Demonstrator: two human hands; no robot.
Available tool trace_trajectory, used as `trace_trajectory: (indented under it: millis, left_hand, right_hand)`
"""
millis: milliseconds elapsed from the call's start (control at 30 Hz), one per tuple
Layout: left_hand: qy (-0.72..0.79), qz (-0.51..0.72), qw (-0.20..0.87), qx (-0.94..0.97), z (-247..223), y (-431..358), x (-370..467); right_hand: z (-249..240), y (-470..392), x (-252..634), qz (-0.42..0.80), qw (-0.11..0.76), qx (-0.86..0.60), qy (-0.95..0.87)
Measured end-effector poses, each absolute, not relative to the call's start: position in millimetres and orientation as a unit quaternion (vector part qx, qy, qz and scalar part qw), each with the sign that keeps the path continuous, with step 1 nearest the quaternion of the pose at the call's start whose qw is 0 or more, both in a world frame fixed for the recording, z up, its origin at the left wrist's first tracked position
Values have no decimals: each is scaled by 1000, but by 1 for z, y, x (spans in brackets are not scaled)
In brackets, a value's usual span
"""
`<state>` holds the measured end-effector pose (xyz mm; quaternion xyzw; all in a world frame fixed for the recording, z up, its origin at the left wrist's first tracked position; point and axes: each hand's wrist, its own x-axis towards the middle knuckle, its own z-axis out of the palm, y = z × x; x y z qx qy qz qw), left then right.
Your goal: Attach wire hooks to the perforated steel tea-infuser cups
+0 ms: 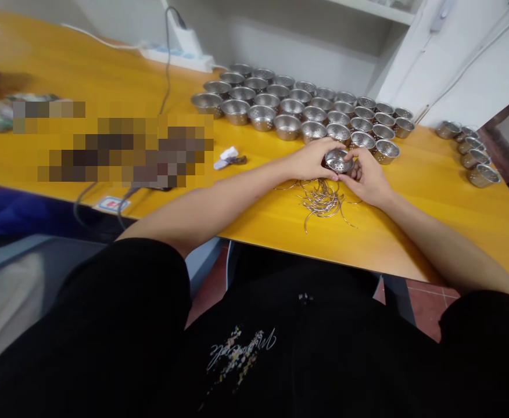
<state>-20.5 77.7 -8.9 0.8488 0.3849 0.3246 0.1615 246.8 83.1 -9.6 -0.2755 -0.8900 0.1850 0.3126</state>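
Between my two hands is a small perforated metal cup (pixel 339 162), its open mouth tilted toward me. My left hand (pixel 313 161) curls around its left side, fingers along the back and thumb at the front. On the other side, my right hand (pixel 368 175) grips the rim with thumb and fingers. Just below the cup lies a loose pile of thin curved metal wires (pixel 323 200) on the yellow table (pixel 272 212). Rows of similar perforated metal cups (pixel 287 126) stand right behind my hands.
More metal cups (pixel 483 176) stand at the right. A white crumpled scrap (pixel 228 154) lies left of my left forearm. A power strip (pixel 178 57) with cables sits along the wall. Part of the table's left is pixelated. A white wall (pixel 441 75) rises behind.
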Motion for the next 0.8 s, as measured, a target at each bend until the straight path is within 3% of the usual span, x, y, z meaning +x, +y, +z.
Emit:
trace_trajectory:
  millis: [800]
  left_hand:
    - [384,317,178,848,-8,75,-24]
  right_hand:
    - [-9,86,246,131,321,-220,-912]
